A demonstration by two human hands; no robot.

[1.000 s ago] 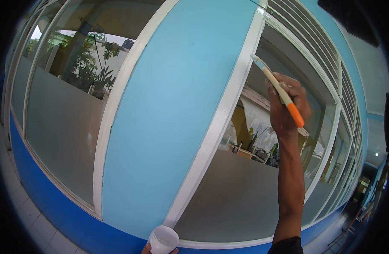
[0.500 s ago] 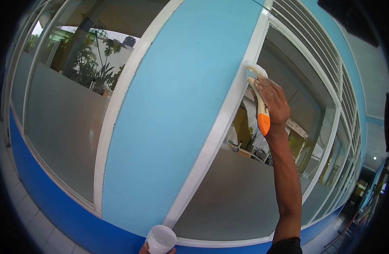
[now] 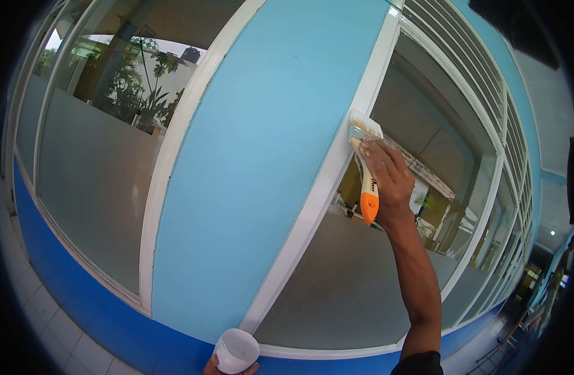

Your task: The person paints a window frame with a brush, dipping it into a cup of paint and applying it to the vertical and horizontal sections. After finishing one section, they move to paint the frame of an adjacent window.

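Note:
My right hand [image 3: 390, 178] is closed around a paintbrush [image 3: 369, 203] with a pale handle and an orange end. White paint coats the bristles, which rest against the white window frame [image 3: 324, 194] on the upright between the light blue wall and the glass. White smears mark my fingers. At the bottom of the view, my left hand [image 3: 211, 365] grips a white plastic cup [image 3: 237, 350] from below and both sides. What the cup contains is hard to make out.
A light blue wall panel [image 3: 262, 137] stands left of the frame, with a dark blue band [image 3: 99, 300] beneath. Half-frosted windows [image 3: 99, 194] flank it. White louvres [image 3: 462, 50] sit at upper right. Pale floor tiles [image 3: 55, 325] show at lower left.
My right hand and the paintbrush have moved down and slightly left along the white frame. The cup in my left hand stays nearly where it was.

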